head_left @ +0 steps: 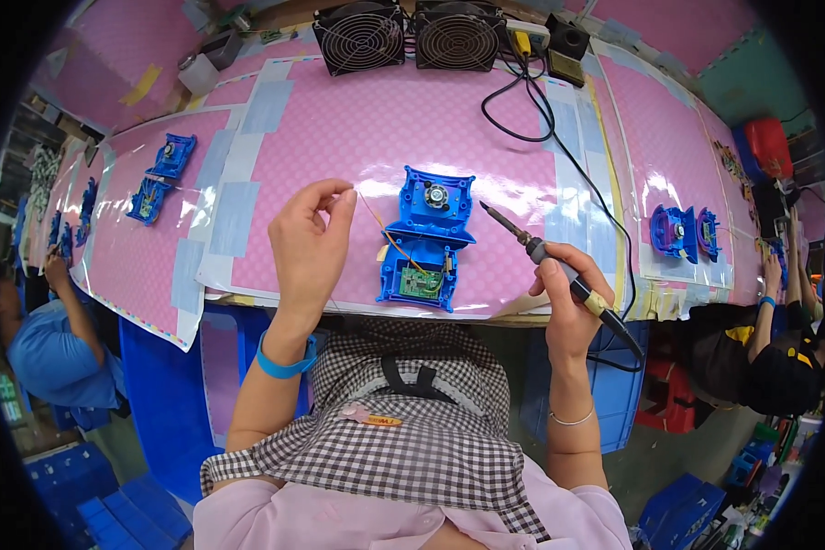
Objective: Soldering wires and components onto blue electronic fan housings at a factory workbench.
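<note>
My left hand [313,240] is raised left of an opened blue plastic housing, thumb and forefinger pinched on the end of a thin orange wire [382,229]. The wire runs down to a green circuit board [421,281] in the near half of the housing [387,291]. In the far half [413,203] sits a round speaker-like part [435,195] with a silvery centre. My right hand [568,291] grips a soldering iron [559,260] by its handle. The iron's dark tip points up and left, beside the far half and apart from it.
Two black fans [362,38] stand at the back of the pink-covered table. A black cable [605,197] loops down the right side. More blue housings lie at the left [148,200] and right [674,233]. Co-workers sit on both sides; blue crates [170,394] stand below.
</note>
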Available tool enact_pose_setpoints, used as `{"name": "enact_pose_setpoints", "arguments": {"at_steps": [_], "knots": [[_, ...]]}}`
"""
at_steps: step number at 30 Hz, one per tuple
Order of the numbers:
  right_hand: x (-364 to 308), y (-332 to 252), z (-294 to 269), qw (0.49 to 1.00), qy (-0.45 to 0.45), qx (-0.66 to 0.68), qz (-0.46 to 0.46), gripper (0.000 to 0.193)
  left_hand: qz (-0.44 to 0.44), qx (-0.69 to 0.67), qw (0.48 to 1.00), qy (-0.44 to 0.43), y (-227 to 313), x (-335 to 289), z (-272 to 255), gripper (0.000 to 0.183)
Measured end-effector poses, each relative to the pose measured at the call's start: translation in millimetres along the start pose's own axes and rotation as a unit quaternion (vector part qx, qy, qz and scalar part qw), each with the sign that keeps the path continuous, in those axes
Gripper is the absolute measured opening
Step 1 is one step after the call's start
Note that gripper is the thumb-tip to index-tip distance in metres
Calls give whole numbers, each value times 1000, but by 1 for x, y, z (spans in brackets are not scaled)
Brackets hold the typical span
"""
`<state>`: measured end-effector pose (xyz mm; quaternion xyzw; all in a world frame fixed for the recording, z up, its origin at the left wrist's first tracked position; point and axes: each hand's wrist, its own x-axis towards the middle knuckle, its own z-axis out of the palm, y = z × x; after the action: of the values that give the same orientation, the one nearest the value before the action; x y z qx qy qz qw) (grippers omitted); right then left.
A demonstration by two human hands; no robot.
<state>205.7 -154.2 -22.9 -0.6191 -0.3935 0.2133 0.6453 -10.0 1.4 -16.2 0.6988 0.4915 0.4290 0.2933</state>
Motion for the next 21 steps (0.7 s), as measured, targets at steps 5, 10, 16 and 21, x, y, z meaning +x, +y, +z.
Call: {"name": "enact_pose_setpoints", "arguments": {"at_steps": [5,10,16,21], "knots": [[3,-2,9,999,-31,5,3,19,-42,-3,998,-48,-18,-7,8,20],[1,-3,9,999,-40,-1,3,19,-89,37,987,-126,-14,-3,17,25],[1,0,8,999,-34,15,13,19,-127,-21,980,-153,-19,-1,19,26],[1,1,9,999,-39,29,6,19,-187,-122,953,-206,-33,5,20,26]]}}
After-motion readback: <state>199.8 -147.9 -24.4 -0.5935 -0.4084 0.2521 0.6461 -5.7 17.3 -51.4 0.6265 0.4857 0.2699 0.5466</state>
